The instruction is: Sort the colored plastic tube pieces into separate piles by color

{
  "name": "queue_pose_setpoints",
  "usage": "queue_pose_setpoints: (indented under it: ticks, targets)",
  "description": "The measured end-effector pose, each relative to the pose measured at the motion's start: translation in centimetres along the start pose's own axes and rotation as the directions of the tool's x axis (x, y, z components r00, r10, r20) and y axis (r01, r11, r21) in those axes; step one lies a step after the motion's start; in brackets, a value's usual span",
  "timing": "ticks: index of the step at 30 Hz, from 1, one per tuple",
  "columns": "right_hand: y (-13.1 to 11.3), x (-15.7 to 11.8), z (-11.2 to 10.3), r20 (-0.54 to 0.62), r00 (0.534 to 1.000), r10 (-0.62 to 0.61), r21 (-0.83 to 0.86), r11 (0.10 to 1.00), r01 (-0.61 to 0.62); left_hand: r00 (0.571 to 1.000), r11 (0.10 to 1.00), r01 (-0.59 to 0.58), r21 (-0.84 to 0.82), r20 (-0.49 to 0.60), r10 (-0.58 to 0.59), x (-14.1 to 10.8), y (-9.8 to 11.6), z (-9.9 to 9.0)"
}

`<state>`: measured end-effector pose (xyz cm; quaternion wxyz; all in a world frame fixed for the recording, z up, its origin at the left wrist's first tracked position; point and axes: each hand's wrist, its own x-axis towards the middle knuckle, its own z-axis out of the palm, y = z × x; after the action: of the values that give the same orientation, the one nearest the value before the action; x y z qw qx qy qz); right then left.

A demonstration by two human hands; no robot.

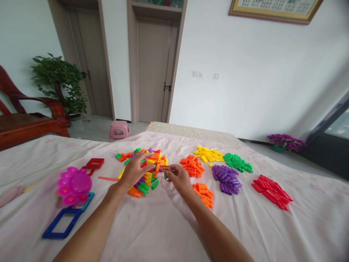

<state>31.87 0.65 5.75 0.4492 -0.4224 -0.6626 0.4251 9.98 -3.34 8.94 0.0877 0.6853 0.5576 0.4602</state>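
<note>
A mixed pile of plastic tube-shaped building pieces (148, 178) in orange, green, yellow and purple lies in front of me. Over its upper part reaches my left hand (136, 170), thumb and fingers apart above the pieces. Just right of the pile, my right hand (178, 177) pinches an orange tube piece (165, 168) between thumb and fingers. Sorted by colour to the right are two orange heaps (192, 166), a yellow heap (208, 154), a green heap (237, 162), a purple heap (226, 179) and a red heap (272, 191).
On the cloth-covered surface (152, 233), a pink flower-shaped toy (81, 182), a blue frame (61, 222) and a red frame (95, 163) lie left. An orange stick (108, 178) points toward the pile. A pink stool (119, 130) stands beyond the edge.
</note>
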Motion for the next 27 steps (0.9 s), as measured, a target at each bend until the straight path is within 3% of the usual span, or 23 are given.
queue_pose_setpoints:
  ticks: [2,4,7,11,14,17,20,22,24,27]
  targets:
    - [-0.5,-0.1,0.1,0.028,0.998,0.056,0.196,0.979,-0.06,0.982,0.992,-0.13,0.006,0.14,0.127,-0.2,1.8,1.2]
    - [-1.2,-0.4,0.2,0.056,0.996,0.064,0.319,0.945,-0.079,0.952,0.983,-0.182,-0.025,0.247,0.183,-0.5,2.9,2.3]
    - [-2.3,-0.9,0.4,0.125,0.992,0.017,0.437,0.896,-0.071,0.953,0.987,-0.137,-0.081,0.26,0.154,-0.8,3.3,2.9]
    - [-2.8,-1.3,0.7,0.235,0.972,-0.013,0.49,0.865,-0.107,0.973,0.995,-0.072,-0.065,0.214,0.085,-0.2,2.7,1.8]
    - [-2.1,-1.4,1.3,0.205,0.979,-0.021,0.352,0.934,-0.053,0.987,1.0,0.01,0.001,0.159,-0.01,0.6,1.7,0.1]
    - [-1.5,-1.8,1.9,0.172,0.971,-0.166,-0.02,0.985,0.172,0.983,0.974,0.178,0.143,0.008,-0.181,1.1,-0.5,-2.3]
    - [-2.0,-2.5,2.4,0.318,0.893,-0.319,-0.323,0.849,0.419,0.902,0.83,0.429,0.356,-0.219,-0.372,1.0,-3.6,-5.1]
    - [-2.6,-2.9,2.8,0.409,0.847,-0.338,-0.425,0.751,0.505,0.836,0.712,0.549,0.439,-0.289,-0.466,0.4,-5.8,-6.7]
    - [-2.8,-3.1,3.2,0.444,0.836,-0.322,-0.472,0.71,0.523,0.805,0.622,0.592,0.513,-0.346,-0.482,-0.4,-7.7,-7.8]
    - [-2.4,-2.9,3.6,0.364,0.883,-0.295,-0.428,0.789,0.44,0.784,0.517,0.617,0.594,-0.402,-0.473,-1.4,-9.0,-8.2]
